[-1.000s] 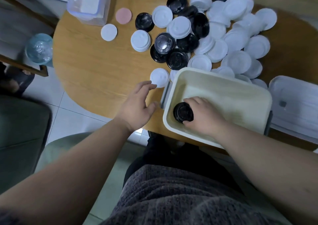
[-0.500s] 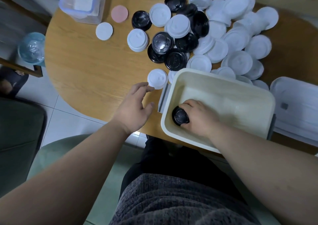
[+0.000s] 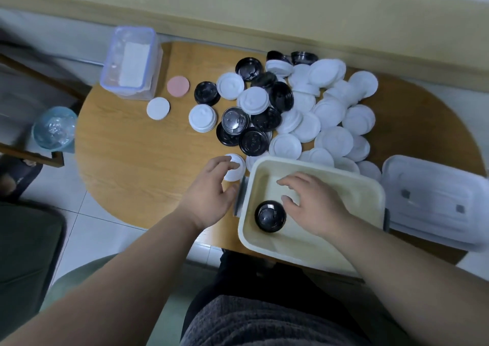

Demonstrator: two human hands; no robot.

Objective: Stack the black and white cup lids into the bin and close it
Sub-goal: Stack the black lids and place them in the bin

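Observation:
A cream bin (image 3: pixel 354 184) sits at the table's near edge. One black lid (image 3: pixel 270 216) lies in its near left corner. My right hand (image 3: pixel 315 205) hovers inside the bin just right of that lid, fingers spread and holding nothing. My left hand (image 3: pixel 211 189) rests on the table left of the bin, its fingertips on a white lid (image 3: pixel 235 169). A pile of white lids (image 3: pixel 333 112) and black lids (image 3: pixel 254 141) covers the table beyond the bin. The bin's translucent cover (image 3: pixel 434 202) lies to its right.
A clear lidded container (image 3: pixel 132 62) stands at the table's far left, with a pink disc (image 3: pixel 178 86) and a white disc (image 3: pixel 158 108) beside it. A blue water jug top (image 3: pixel 54 128) is off the table's left edge. The wooden table (image 3: pixel 127 155) is oval.
My right hand let go of the black lid in the bin and lifted off to its right. My left hand slid forward onto the white lid. The view tilted up.

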